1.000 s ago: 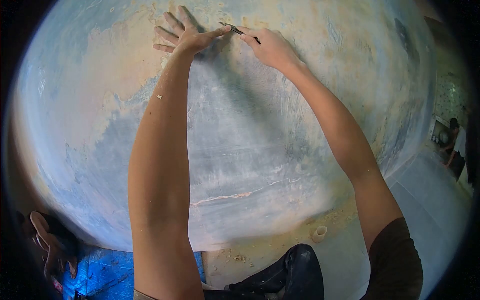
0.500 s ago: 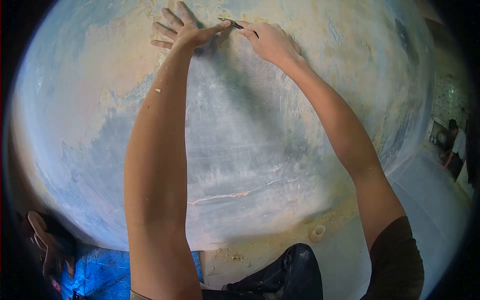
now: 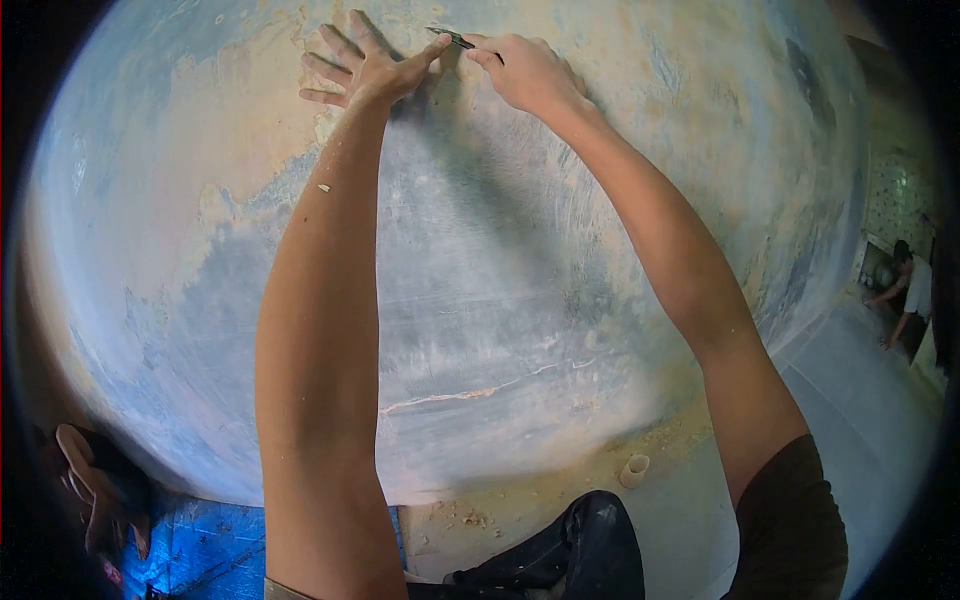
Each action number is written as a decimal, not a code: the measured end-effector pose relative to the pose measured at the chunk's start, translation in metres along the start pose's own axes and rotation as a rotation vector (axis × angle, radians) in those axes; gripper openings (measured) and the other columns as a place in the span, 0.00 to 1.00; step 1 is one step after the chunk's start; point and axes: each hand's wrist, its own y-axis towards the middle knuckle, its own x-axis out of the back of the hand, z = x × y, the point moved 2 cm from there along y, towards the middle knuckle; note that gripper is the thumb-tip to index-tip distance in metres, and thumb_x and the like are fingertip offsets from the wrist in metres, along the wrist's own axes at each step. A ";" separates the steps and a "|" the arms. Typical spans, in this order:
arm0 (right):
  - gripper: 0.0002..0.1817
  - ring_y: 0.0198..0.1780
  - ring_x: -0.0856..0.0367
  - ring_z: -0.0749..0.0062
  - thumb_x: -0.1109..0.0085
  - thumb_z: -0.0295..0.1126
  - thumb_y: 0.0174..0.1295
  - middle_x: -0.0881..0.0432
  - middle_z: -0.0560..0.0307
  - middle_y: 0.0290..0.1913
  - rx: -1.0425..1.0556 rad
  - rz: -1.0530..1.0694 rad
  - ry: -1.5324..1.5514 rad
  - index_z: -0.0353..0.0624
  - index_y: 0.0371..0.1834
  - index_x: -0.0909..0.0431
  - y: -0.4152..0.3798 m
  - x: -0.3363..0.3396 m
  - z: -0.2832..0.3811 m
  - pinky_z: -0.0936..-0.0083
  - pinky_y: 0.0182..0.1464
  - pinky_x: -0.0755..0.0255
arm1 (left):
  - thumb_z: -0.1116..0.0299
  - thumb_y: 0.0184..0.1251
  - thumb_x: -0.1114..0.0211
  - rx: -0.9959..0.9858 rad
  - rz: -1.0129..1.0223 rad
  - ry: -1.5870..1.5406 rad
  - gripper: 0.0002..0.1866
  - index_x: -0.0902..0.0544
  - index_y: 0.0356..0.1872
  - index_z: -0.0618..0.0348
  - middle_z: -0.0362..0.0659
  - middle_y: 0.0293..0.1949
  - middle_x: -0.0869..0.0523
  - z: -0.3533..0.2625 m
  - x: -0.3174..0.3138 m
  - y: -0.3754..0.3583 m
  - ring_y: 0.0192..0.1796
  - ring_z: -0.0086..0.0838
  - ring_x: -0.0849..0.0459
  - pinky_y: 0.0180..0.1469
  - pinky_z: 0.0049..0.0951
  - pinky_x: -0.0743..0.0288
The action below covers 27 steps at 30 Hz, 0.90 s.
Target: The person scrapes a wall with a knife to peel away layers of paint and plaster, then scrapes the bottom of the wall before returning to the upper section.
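Note:
My left hand [image 3: 372, 68] lies against the big curved, blotchy blue-and-cream surface [image 3: 480, 290], its fingers spread wide. Its thumb reaches right and touches the dark tool. My right hand [image 3: 528, 72] is closed around this small black craft knife [image 3: 459, 40], whose thin pointed blade aims up and to the left at the surface. Part of the handle is hidden inside my right fingers. A pale chip [image 3: 323, 188] sticks to my left forearm. Below my arms a thin cream crack line [image 3: 450, 396] crosses the surface.
Crumbs [image 3: 470, 520] lie along the surface's foot, near a short pale tube [image 3: 634, 470]. A blue sheet [image 3: 205, 540] covers the floor at lower left, beside another person [image 3: 95, 490]. A bent-over person [image 3: 912, 285] is at far right.
The knife and my right hand have shifted slightly left, the blade tip a little higher. My left hand stays spread, moved down slightly. The person at far right has changed arm position.

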 end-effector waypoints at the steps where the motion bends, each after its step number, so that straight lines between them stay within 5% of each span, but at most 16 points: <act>1: 0.20 0.40 0.14 0.50 0.53 0.49 0.75 0.13 0.49 0.33 0.001 0.012 0.010 0.69 0.66 0.21 -0.002 -0.001 -0.002 0.53 0.47 0.22 | 0.13 0.36 0.38 -0.006 0.013 -0.001 0.76 0.65 0.82 0.42 0.57 0.81 0.74 0.001 -0.001 -0.001 0.78 0.63 0.85 0.67 0.81 0.87; 9: 0.21 0.39 0.16 0.48 0.54 0.48 0.76 0.14 0.46 0.34 0.065 -0.006 0.082 0.62 0.67 0.22 -0.020 -0.019 -0.009 0.55 0.47 0.23 | 0.12 0.35 0.38 -0.082 0.079 0.087 0.76 0.66 0.82 0.41 0.57 0.81 0.75 0.014 0.000 0.003 0.78 0.64 0.85 0.66 0.82 0.86; 12: 0.21 0.51 0.15 0.47 0.55 0.49 0.76 0.12 0.49 0.47 -0.019 0.048 0.101 0.67 0.68 0.23 -0.020 -0.022 -0.009 0.50 0.55 0.23 | 0.12 0.35 0.37 -0.084 0.067 0.086 0.77 0.66 0.82 0.40 0.58 0.81 0.75 0.014 -0.001 0.004 0.78 0.64 0.85 0.66 0.82 0.86; 21: 0.21 0.44 0.14 0.42 0.54 0.50 0.76 0.12 0.43 0.38 -0.007 -0.076 0.102 0.65 0.67 0.22 -0.032 -0.024 -0.001 0.52 0.51 0.23 | 0.13 0.33 0.35 -0.088 0.048 0.080 0.78 0.66 0.82 0.41 0.58 0.81 0.74 0.014 -0.002 0.004 0.78 0.64 0.85 0.66 0.82 0.86; 27: 0.21 0.46 0.15 0.41 0.54 0.50 0.76 0.12 0.43 0.40 -0.015 -0.113 0.100 0.66 0.68 0.23 -0.032 -0.029 -0.002 0.52 0.52 0.23 | 0.13 0.34 0.36 -0.079 0.026 0.090 0.78 0.66 0.82 0.43 0.58 0.81 0.73 0.012 -0.006 0.004 0.78 0.64 0.85 0.67 0.81 0.87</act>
